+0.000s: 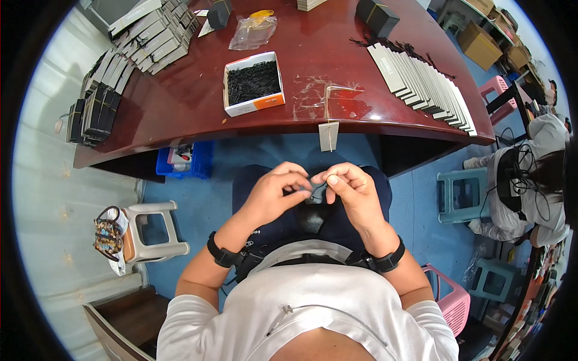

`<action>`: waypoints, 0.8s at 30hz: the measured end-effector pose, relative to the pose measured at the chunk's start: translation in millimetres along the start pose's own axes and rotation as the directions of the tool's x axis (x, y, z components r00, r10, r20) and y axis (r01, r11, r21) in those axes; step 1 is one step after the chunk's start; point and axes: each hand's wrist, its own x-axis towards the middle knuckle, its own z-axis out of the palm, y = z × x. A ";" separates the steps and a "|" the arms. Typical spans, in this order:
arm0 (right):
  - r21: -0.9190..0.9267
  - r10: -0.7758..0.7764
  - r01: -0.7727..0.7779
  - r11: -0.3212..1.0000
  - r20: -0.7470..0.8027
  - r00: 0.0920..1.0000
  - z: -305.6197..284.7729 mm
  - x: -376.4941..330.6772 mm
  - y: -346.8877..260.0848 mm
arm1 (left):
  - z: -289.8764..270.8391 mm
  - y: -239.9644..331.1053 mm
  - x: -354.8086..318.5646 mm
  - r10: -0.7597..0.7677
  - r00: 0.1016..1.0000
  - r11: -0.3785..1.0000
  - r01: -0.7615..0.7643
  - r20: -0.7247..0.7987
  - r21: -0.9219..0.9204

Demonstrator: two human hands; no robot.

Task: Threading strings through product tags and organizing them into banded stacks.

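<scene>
Over my lap, my right hand (356, 191) is closed, thumb and forefinger pinching a thin black cord (317, 191). My left hand (278, 191) faces it from the other side. Its fingers are bent and apart, slightly blurred, with the fingertips close to the cord. Just beyond both hands, a small pale card (328, 136) hangs at the table's front edge. A bent metal wire (327, 99) lies above it on the table, under clear tape. Farther back, an open white and orange box (255, 108) holds many black cords (253, 81).
The dark red table (198, 114) carries a fanned row of pale cards with black tassels (421, 87) at right. Stacked bundles (153, 39) stand at left, near a clear plastic bag (253, 31). A white stool (158, 231) is left; another person (524, 192) sits right.
</scene>
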 end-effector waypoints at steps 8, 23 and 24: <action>-0.020 0.027 -0.024 1.000 0.164 0.986 4.1 -0.4 -15.4 | 13.3 17.8 6.0 0.116 0.993 0.943 -0.103 0.023 -0.318; -0.077 0.070 -0.060 0.995 0.137 0.988 11.9 -1.6 -16.8 | 18.1 13.5 1.3 0.200 0.970 0.955 -0.225 -0.142 -0.193; -0.140 0.080 -0.068 0.988 0.081 0.994 7.4 -2.7 -13.7 | 17.3 14.3 1.6 0.244 0.956 0.963 -0.259 -0.163 -0.078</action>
